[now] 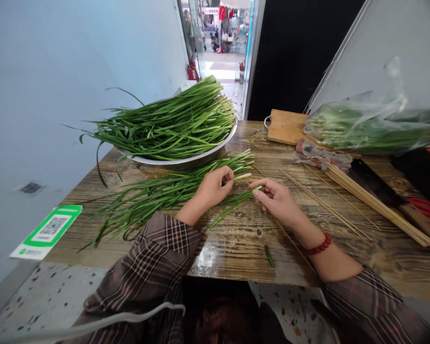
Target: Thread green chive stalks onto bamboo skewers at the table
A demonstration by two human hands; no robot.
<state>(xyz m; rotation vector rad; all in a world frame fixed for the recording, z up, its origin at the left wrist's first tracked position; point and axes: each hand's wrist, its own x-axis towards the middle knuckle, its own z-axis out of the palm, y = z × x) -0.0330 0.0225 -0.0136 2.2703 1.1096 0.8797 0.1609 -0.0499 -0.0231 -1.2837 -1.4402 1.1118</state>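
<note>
Green chives [154,191] lie loose across the wooden table in front of a metal bowl [186,164] heaped with more chives. My left hand [215,185] rests over the pale ends of the loose ones, thumb and fingers closed on a chive stalk. To its right, my right hand [274,198], with a red bead bracelet on the wrist, pinches the end of a few chives and a thin stick [290,241] that slants down toward the table's front edge. A short cut piece of green [269,256] lies near that edge.
Thin sticks [322,203] lie right of my right hand, beside a thicker stick bundle [380,205] and a dark knife [376,184]. A cutting board [285,126] and a plastic bag of greens [376,125] are at the back right. A QR card [50,229] sits at the left edge.
</note>
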